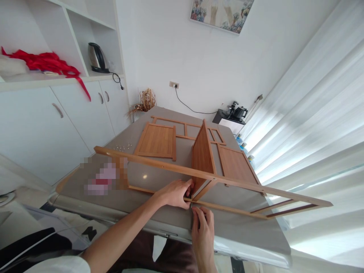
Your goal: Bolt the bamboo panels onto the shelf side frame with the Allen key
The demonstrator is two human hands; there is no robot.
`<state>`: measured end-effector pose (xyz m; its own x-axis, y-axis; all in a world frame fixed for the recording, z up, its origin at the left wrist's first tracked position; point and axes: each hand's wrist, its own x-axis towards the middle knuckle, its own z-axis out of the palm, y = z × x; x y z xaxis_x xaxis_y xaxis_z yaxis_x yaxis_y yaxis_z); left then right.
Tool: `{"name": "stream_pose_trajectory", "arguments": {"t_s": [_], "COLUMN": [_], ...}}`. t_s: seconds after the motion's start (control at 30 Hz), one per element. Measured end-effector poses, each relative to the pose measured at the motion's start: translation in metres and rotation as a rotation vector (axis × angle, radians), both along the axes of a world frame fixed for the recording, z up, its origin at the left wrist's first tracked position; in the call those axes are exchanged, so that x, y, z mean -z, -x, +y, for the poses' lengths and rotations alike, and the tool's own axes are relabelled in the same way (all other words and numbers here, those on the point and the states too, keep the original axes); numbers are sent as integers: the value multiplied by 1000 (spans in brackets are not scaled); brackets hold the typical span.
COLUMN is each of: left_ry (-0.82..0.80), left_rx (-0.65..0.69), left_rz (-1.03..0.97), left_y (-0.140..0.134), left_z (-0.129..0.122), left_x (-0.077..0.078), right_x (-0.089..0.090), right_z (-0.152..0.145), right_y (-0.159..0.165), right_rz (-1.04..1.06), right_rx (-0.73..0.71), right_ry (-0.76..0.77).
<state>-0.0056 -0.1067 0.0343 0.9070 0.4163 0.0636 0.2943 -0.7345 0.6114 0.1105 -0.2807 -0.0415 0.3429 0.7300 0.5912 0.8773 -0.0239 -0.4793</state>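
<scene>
A wooden ladder-like frame (159, 165) stands on its long edge near the front of the table. One wooden panel (202, 149) stands upright against its middle, running away from me. My left hand (176, 192) is closed around the lower rail where the panel meets the frame, its thumb and fingers on either side. Just below that joint, my right hand (203, 223) is closed in a pinch. A thin, small piece shows at its fingertips against the rail, too small to name.
Flat on the grey table (241, 239) lie a wooden shelf panel (157, 140), another panel (239, 163) and a second frame (182, 130). Several small metal fittings (123, 147) lie at the left, near a blurred patch. A kettle (97, 57) stands on the shelf; curtains (321, 113) hang at right.
</scene>
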Motion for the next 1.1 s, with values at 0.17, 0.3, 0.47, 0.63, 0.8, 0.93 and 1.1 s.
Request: {"name": "stream_pose_trajectory", "arguments": {"t_s": [0.17,0.3,0.47,0.63,0.8,0.93,1.1], "left_ry": [-1,-2,-1,2,9,20,29], "left_rx": [-6,-11,-10,-2,3,5,3], "left_rz": [3,9,16,20,21,24,34], "left_y": [0,0,-1,-1,-1,-1,-1], "left_z": [-1,-1,0,1,1,1,1], "left_x": [-2,-1,0,1,2,2,0], "right_x": [1,2,-1,-5,-10,-12,-10], "right_z": [1,1,-1,-1,1,2,2], "right_y": [2,4,3,3,6,9,8], "right_rz": [-9,-16,-34,-62,-94,-120,-144], "right_rx": [7,18,4,-2,-5,-26,-33], "right_ry": [-4,-4,2,5,19,46,73]}}
